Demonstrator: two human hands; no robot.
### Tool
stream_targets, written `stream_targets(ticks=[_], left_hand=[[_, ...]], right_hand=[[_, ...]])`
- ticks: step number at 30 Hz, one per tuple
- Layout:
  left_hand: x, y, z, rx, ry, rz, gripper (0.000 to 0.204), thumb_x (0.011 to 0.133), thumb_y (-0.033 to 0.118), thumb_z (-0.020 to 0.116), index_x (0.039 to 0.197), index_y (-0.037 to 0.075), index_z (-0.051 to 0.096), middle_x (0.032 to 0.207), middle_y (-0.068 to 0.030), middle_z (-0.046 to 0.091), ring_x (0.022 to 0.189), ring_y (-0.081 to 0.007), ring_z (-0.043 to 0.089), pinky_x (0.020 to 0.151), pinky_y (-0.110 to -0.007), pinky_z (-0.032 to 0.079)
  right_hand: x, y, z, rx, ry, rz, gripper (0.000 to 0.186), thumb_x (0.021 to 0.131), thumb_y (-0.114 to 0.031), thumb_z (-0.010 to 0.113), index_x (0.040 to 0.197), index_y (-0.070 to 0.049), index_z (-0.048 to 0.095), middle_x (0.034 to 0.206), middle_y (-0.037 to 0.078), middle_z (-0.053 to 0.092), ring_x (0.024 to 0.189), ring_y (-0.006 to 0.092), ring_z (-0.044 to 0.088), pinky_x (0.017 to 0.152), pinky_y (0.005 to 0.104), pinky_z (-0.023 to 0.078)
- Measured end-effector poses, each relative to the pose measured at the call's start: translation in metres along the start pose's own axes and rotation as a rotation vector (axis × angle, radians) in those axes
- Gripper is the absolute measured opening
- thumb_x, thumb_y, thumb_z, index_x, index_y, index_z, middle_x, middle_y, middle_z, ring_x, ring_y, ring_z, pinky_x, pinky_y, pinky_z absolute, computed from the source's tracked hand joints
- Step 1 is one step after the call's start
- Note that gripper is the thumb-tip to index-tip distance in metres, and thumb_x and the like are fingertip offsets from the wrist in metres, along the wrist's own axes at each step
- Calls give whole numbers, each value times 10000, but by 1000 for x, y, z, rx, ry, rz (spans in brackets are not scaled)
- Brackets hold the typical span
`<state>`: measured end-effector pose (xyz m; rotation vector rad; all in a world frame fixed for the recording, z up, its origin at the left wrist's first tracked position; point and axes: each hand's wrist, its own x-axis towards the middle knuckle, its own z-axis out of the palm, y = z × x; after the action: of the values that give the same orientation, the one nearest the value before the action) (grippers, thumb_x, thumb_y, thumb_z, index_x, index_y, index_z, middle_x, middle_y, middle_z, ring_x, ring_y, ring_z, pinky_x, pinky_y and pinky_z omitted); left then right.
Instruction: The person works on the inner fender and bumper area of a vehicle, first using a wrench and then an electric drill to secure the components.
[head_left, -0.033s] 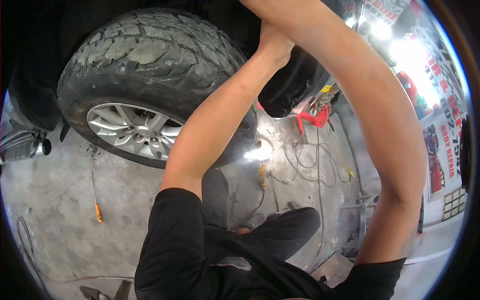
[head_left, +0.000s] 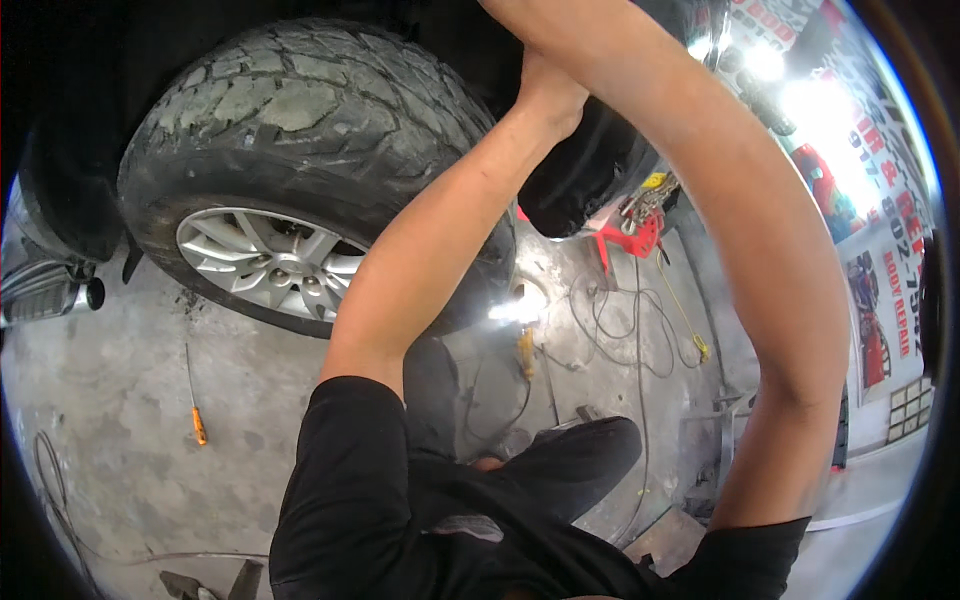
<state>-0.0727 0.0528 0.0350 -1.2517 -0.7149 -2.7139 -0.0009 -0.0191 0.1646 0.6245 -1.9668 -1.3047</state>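
Both my arms reach up into the dark wheel well area at the top. Only the heel of my left hand (head_left: 552, 92) shows, behind my right forearm (head_left: 640, 70); its fingers are hidden, so whatever it touches cannot be seen. My right forearm crosses over it and leaves through the upper edge, with the right hand out of the picture. Left of my arms stands a large, worn tire (head_left: 300, 110) on a silver spoked wheel (head_left: 290, 262). A black curved panel edge (head_left: 580, 180) of the vehicle hangs beside my left wrist.
An orange-handled screwdriver (head_left: 199, 425) lies on the concrete floor at left. A bright work lamp (head_left: 525, 345) shines beside the tire. Cables (head_left: 640, 310) snake across the floor near a red stand (head_left: 635, 238) with a chain (head_left: 645, 205). A printed banner (head_left: 885, 250) covers the right wall.
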Motion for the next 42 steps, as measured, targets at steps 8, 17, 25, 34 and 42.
stream_targets(ticks=[8,17,25,34,42], left_hand=[[0,13,8,130,-72,18,502,1063,186,563,1506,70,360,1446,-65,531,1291,-158,546,1047,-352,497],[-14,24,20,80,-6,-3,188,1018,69,621,1199,87,578,1107,-23,598,975,-126,601,861,-350,555],[-5,-43,-28,306,23,213,225,1006,135,640,1200,29,600,1105,-38,646,1011,-110,617,852,-319,535],[-14,70,32,-51,121,-125,116,915,0,741,1004,-74,743,925,-119,755,758,-141,694,672,-258,557],[-28,30,22,-188,102,-24,66,954,5,664,961,-33,717,897,-84,726,776,-135,667,694,-279,559]], right_hand=[[-21,-8,16,-32,-80,296,202,891,-155,621,923,-11,759,813,124,751,744,244,756,624,372,588],[-18,-3,26,159,-148,241,75,781,-131,704,807,-90,761,784,77,745,753,237,767,588,360,615],[-74,-20,-16,221,217,314,163,807,-119,678,961,-83,640,890,51,668,793,213,733,611,325,612],[-158,-16,8,395,521,246,423,671,-78,766,1085,-84,677,1114,106,692,1011,304,716,770,379,626],[-120,-23,-11,308,406,207,400,723,-133,708,1114,-57,674,1061,100,665,839,229,684,706,333,595]])
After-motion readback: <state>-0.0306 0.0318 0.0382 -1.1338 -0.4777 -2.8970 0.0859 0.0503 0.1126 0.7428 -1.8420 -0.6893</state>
